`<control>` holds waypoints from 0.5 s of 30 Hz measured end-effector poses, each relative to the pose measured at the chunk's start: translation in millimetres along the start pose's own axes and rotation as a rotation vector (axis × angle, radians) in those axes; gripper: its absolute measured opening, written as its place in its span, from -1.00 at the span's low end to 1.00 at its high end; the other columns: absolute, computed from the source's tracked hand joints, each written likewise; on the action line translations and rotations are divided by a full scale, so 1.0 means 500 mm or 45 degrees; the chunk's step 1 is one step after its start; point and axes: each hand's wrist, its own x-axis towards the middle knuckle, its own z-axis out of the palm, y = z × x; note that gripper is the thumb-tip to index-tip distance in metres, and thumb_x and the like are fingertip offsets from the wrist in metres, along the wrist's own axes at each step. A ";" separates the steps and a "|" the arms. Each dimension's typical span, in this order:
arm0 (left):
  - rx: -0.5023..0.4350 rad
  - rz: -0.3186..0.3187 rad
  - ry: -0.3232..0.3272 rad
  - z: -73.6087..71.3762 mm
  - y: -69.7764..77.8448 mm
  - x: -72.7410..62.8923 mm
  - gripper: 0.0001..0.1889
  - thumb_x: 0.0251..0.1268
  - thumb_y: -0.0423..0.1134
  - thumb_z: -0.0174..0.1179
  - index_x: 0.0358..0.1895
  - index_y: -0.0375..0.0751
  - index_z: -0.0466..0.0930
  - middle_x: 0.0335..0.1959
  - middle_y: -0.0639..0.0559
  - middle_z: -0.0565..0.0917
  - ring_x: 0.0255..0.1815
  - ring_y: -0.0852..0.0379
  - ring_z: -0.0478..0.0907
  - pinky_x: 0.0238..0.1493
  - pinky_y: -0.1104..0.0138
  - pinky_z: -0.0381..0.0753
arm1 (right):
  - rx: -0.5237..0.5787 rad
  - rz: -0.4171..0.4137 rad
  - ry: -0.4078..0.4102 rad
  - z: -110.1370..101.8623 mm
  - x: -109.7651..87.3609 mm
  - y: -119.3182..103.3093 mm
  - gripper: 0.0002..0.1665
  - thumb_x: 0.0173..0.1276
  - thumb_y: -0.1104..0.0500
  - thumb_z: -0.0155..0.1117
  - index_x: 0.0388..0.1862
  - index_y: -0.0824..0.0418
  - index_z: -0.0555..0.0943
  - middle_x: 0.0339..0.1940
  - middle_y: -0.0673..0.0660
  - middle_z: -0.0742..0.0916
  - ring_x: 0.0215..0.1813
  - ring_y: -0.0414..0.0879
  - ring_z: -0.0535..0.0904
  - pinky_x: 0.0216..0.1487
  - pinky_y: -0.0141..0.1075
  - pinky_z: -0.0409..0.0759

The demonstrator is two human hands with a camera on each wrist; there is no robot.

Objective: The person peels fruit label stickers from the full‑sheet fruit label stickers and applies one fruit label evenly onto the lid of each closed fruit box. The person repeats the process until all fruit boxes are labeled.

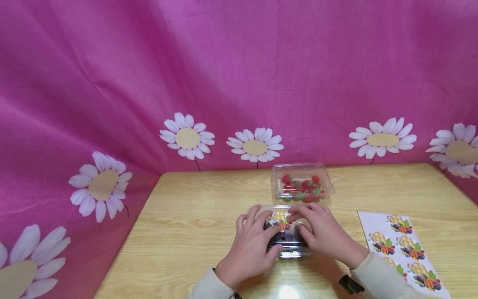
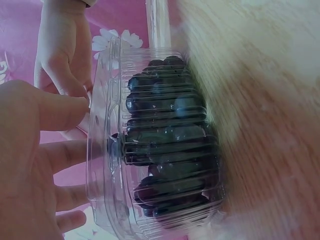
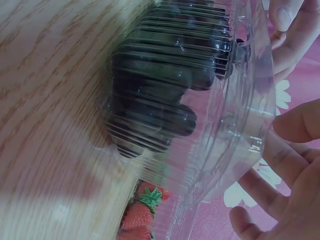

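A clear plastic clamshell box of dark grapes sits closed on the table. On its lid lies a colourful fruit-print sticker. My left hand rests on the lid's left side, fingers spread, fingertips touching around the sticker. From the other side, my right hand touches the lid with gently bent fingers at the sticker's right edge. In the right wrist view, the ribbed side of the box shows the grapes inside. Neither hand is wrapped around the box.
Behind the grapes stands another clear box with strawberries inside. A white sheet of matching stickers lies to the right on the wooden table. A pink flowered cloth hangs along the table's back and sides.
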 end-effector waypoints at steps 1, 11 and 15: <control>0.006 0.006 0.012 0.001 0.000 -0.001 -0.63 0.29 0.12 0.18 0.08 0.15 0.67 0.37 0.00 0.45 0.55 -0.13 0.08 0.31 -0.09 0.18 | -0.002 -0.007 0.005 0.001 -0.001 0.000 -0.61 0.20 0.36 0.33 0.01 0.08 0.63 -0.20 -0.21 0.79 0.06 -0.06 0.59 0.12 0.02 0.40; 0.022 0.026 0.062 0.005 0.001 -0.003 -0.64 0.27 0.13 0.19 0.05 0.13 0.68 0.35 -0.01 0.46 0.53 -0.12 0.10 0.28 -0.06 0.19 | -0.010 -0.022 0.021 0.000 -0.004 -0.002 -0.61 0.20 0.35 0.34 0.00 0.07 0.63 -0.18 -0.19 0.79 0.07 -0.08 0.59 0.11 0.02 0.41; 0.021 0.030 0.070 0.006 0.000 -0.005 -0.64 0.25 0.12 0.20 0.05 0.13 0.68 0.35 -0.01 0.46 0.53 -0.13 0.10 0.28 -0.06 0.20 | -0.005 0.001 0.008 0.002 -0.003 -0.002 -0.62 0.21 0.34 0.34 0.00 0.05 0.63 -0.19 -0.19 0.79 0.07 -0.08 0.58 0.11 0.01 0.39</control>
